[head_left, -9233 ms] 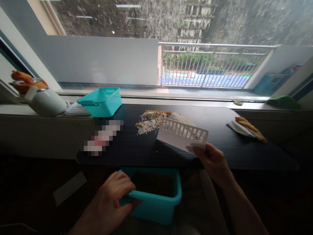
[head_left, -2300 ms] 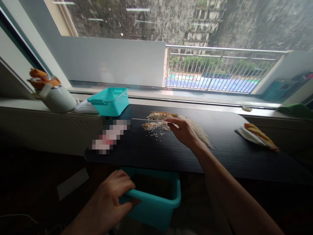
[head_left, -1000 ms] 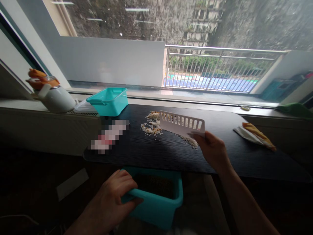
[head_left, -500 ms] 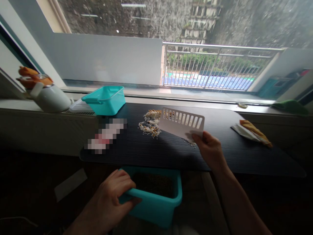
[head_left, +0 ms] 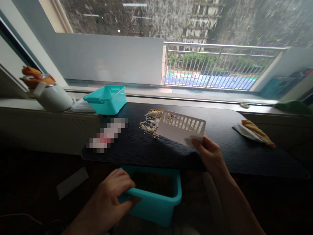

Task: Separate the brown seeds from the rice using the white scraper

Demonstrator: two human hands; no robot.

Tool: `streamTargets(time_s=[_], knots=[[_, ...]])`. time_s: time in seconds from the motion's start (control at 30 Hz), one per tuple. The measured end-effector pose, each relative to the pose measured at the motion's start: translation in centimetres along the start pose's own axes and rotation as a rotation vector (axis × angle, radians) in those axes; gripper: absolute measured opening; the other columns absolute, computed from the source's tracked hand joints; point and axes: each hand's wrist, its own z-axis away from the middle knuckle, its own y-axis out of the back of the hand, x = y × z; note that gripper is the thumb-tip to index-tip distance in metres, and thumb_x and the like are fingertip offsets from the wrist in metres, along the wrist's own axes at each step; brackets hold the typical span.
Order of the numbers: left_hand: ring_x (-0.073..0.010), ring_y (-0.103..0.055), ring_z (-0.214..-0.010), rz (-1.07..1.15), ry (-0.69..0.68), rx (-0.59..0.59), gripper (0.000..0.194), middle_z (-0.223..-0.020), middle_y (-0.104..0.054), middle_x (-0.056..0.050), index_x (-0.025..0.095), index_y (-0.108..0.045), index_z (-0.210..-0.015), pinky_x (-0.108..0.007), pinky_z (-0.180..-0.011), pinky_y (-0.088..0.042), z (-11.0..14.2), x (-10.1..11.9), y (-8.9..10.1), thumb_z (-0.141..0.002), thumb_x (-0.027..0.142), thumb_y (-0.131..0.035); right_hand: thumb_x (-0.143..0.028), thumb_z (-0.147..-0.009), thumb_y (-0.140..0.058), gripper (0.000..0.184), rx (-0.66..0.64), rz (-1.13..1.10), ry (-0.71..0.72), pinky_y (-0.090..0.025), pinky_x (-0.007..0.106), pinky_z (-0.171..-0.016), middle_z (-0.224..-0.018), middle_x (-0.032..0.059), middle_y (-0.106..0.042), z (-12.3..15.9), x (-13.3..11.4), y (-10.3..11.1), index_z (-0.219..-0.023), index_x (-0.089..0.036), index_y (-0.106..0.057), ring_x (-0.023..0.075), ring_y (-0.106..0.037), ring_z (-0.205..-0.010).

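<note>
My right hand [head_left: 211, 151] pinches the lower right corner of a flat pale scraper [head_left: 179, 132] with a row of slots along its top edge. The scraper is tilted above the dark table, and grains show through its slots. Just left of it lies a pile of mixed white and yellow grains [head_left: 153, 122], partly hidden behind the scraper. My left hand [head_left: 117, 189] is closed around the left rim of a teal tub [head_left: 156, 204] below the table's front edge. Dark granular stuff fills part of this tub; its kind is too dim to tell.
A second teal tub [head_left: 110, 102] stands at the table's [head_left: 137, 153] back left, beside a pale kettle-like pot [head_left: 55, 98] on the sill. A blurred-out pinkish item [head_left: 107, 135] lies at left. Yellow and white packets [head_left: 254, 133] lie at the right.
The scraper has dipped slightly toward the table, and grains now show behind more of its slots. My left hand stays on the tub's rim. The view has shifted a little.
</note>
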Motion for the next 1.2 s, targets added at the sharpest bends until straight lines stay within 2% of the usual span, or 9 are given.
streamTargets(time_s=[0.3, 0.53, 0.7, 0.93, 1.07, 1.2], knots=[[-0.0193, -0.059, -0.078, -0.011, 0.012, -0.008, 0.013, -0.078, -0.063, -0.002, 0.02, -0.063, -0.071, -0.027, -0.068, -0.046, 0.1, 0.2, 0.3, -0.069, 0.009, -0.056, -0.041, -0.076, -0.072, 0.03, -0.042, -0.009, -0.03, -0.054, 0.038, -0.08, -0.088, 0.0041, -0.075, 0.0, 0.1, 0.1, -0.097, -0.019, -0.074, 0.0238, -0.069, -0.083], [-0.0197, -0.059, -0.08, 0.02, 0.018, 0.022, 0.008, -0.077, -0.063, -0.001, 0.021, -0.063, -0.072, -0.027, -0.07, -0.046, 0.3, -0.5, 0.3, -0.074, 0.014, -0.06, -0.04, -0.073, -0.074, 0.029, 0.005, -0.08, -0.037, -0.054, 0.037, -0.081, -0.09, 0.0034, -0.076, 0.2, 0.0, -0.6, -0.095, -0.02, -0.075, 0.0237, -0.069, -0.085], [-0.0186, -0.058, -0.077, 0.008, 0.019, 0.039, 0.008, -0.074, -0.061, 0.0, 0.021, -0.062, -0.071, -0.027, -0.07, -0.046, 0.9, -1.0, 0.8, -0.072, 0.013, -0.06, -0.039, -0.075, -0.073, 0.026, -0.097, -0.136, -0.035, -0.054, 0.032, -0.077, -0.087, 0.0023, -0.075, 0.8, -0.1, -2.2, -0.094, -0.02, -0.075, 0.0213, -0.069, -0.082], [-0.0174, -0.059, -0.076, 0.038, 0.037, 0.054, 0.009, -0.075, -0.06, 0.001, 0.022, -0.063, -0.071, -0.024, -0.066, -0.047, 1.2, -1.2, 1.3, -0.073, 0.014, -0.06, -0.039, -0.075, -0.076, 0.027, -0.178, -0.169, -0.076, -0.054, 0.029, -0.079, -0.092, 0.0013, -0.076, 1.7, -0.1, -1.6, -0.096, -0.023, -0.076, 0.0203, -0.069, -0.085], [-0.0168, -0.06, -0.076, 0.038, 0.051, 0.061, 0.005, -0.075, -0.06, 0.002, 0.023, -0.064, -0.072, -0.023, -0.067, -0.047, 1.5, -1.7, 1.6, -0.074, 0.018, -0.065, -0.038, -0.078, -0.073, 0.026, -0.211, -0.146, -0.028, -0.054, 0.03, -0.079, -0.092, 0.0026, -0.076, 2.6, -0.7, -2.6, -0.096, -0.02, -0.076, 0.0214, -0.069, -0.085], [-0.0158, -0.06, -0.075, 0.038, 0.056, 0.104, 0.005, -0.075, -0.06, 0.003, 0.024, -0.065, -0.074, -0.021, -0.065, -0.047, 2.1, -2.4, 1.7, -0.077, 0.025, -0.068, -0.035, -0.083, -0.067, 0.021, -0.408, -0.106, 0.0, -0.053, 0.028, -0.074, -0.088, 0.0027, -0.074, 3.6, -1.7, -3.7, -0.094, -0.019, -0.075, 0.0199, -0.067, -0.083]])
